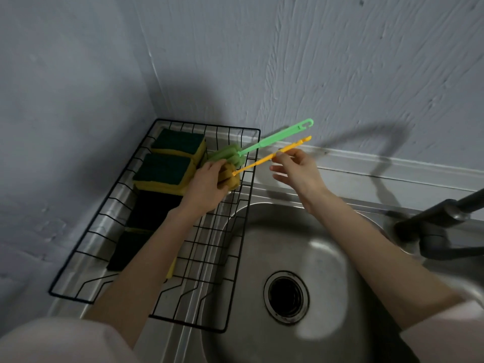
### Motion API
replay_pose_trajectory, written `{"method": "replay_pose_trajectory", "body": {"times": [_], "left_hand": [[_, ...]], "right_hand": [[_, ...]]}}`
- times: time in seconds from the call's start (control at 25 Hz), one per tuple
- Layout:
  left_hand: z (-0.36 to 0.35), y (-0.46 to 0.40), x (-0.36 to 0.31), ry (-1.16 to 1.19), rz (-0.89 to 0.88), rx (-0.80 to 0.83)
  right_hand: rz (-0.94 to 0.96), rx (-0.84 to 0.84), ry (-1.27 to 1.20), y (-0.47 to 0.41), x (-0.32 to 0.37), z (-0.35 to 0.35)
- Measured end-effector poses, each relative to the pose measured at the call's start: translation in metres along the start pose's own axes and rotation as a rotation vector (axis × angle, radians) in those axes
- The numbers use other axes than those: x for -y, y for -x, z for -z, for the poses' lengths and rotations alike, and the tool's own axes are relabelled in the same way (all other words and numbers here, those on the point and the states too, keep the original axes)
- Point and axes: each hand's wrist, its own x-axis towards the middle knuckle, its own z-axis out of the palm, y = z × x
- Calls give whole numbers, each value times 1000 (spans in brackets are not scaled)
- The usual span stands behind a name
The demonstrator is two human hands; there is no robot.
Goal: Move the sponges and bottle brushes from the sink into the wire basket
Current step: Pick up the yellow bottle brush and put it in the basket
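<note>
A black wire basket [237,258] rests on the steel drainboard left of the sink basin [327,258]. Several green-and-yellow sponges [163,170] lie stacked along its left side. A green bottle brush [264,143] leans over the basket's far right corner, handle pointing up and right. Beside it is a yellow bottle brush [264,159]. My left hand [207,183] grips its yellow sponge head inside the basket. My right hand [294,167] pinches its thin handle between thumb and forefinger, the other fingers spread. The basin holds nothing but its drain.
A dark faucet [440,226] juts in from the right above the basin rim. The drain [286,297] sits low in the basin. Textured grey walls close the corner behind and left of the basket.
</note>
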Motion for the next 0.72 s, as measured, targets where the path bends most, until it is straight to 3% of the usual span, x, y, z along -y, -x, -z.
{"method": "replay_pose_trajectory", "body": {"times": [0.16,0.44,0.72], "left_hand": [[13,16,-10,7,-21,-30],[38,68,-48,-71,-161,-90],[31,136,-92,-162,-231,-43]], "right_hand": [[-82,70,188,14,-4,3],[111,201,664,65,9,31],[164,260,905,135,11,93]]}}
